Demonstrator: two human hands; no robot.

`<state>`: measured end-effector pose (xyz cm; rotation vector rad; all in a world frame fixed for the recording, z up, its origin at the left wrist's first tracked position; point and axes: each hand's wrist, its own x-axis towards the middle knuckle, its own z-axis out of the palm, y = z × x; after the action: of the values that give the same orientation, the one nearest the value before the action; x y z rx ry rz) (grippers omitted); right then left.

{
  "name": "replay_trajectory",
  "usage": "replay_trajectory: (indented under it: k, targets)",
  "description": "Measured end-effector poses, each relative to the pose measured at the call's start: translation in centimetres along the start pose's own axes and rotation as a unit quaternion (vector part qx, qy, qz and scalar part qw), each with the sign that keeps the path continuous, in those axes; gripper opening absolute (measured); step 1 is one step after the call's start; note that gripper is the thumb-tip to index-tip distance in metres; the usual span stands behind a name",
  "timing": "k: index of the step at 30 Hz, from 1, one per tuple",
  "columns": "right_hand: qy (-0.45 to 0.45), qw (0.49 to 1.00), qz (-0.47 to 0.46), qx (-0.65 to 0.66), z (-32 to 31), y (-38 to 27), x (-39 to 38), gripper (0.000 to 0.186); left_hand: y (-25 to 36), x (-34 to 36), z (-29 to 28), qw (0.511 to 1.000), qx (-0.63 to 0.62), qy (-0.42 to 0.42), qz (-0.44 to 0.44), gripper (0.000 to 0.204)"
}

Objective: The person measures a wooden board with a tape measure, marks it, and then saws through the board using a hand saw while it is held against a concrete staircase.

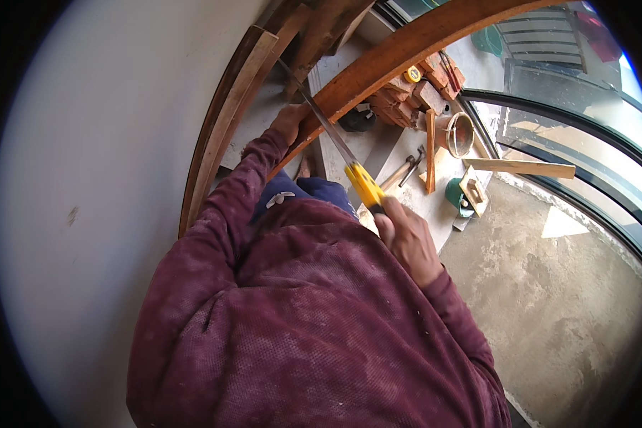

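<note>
My right hand point(412, 241) is closed round the yellow and black handle of a hand saw point(366, 187). Its narrow blade slants up and left, crossing a long reddish-brown wooden board point(378, 68) that looks curved in this view. My left hand point(288, 123) grips that board just left of the blade; its fingertips are partly hidden. Whether the teeth have cut into the wood, I cannot tell.
Dark timbers point(228, 107) lean along the white wall point(85, 178) at left. Ahead right are stacked bricks point(396, 103), a tape measure point(412, 74), a bucket point(459, 135), a hammer point(404, 171), a wood strip point(431, 151), a plank point(528, 168) and a float point(473, 191) beside glass panels.
</note>
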<state>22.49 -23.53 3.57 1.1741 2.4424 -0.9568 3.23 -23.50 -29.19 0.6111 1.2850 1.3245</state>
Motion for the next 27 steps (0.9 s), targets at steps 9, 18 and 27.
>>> replay_trajectory:
  k: [9, 18, 27]
  targets:
    - [-0.022, 0.998, 0.056, 0.011, -2.6, -1.6, -6.3, 0.029, -1.6, 0.0, -0.7, 0.997, -0.075, -0.006, 0.025, 0.056]
    - [0.038, 0.999, 0.002, -0.022, 1.6, -1.1, -1.1, 0.025, -0.4, 0.3, 0.1, 0.999, -0.030, -0.038, -0.009, 0.059]
    - [0.081, 0.996, -0.026, -0.039, 3.3, 1.2, 1.4, 0.020, -0.7, 1.8, 1.7, 0.999, -0.032, -0.040, -0.018, 0.066]
